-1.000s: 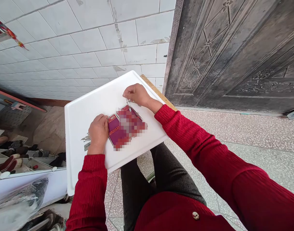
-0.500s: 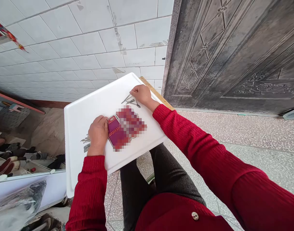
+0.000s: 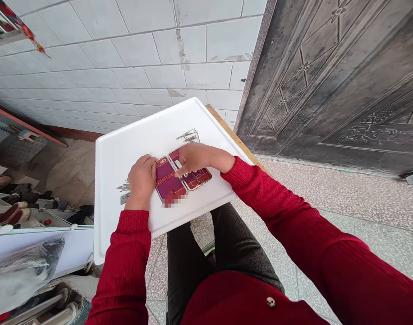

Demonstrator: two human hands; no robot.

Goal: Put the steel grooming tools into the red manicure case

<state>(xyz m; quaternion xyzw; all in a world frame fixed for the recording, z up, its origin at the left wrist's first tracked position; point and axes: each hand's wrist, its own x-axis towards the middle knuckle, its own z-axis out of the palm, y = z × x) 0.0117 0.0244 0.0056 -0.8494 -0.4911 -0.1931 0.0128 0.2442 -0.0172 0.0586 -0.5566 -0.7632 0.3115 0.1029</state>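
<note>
An open manicure case (image 3: 164,174) with a purple and red lining lies on a white tabletop (image 3: 118,153). A row of loops crosses its left half. My left hand (image 3: 141,178) grips the left edge of the case with bent fingers. Over the right half, my right hand (image 3: 195,159) is closed, thumb toward the middle fold; whatever its fingers hold is hidden. Small scissors (image 3: 198,178) lie in the right half, close to that hand. Behind it are several metal manicure tools (image 3: 189,134). More slim tools (image 3: 124,186) lie left of my left hand.
A white tiled wall (image 3: 132,54) stands behind the table, and a dark carved door (image 3: 311,76) is to the right. Shoes (image 3: 15,213) fill a rack at the left. A wooden edge (image 3: 230,131) shows beneath the tabletop's right side.
My right hand has moved from the tools at the back toward me, over the right half of the case. My left hand stays at the case's left edge. The view has shifted slightly.
</note>
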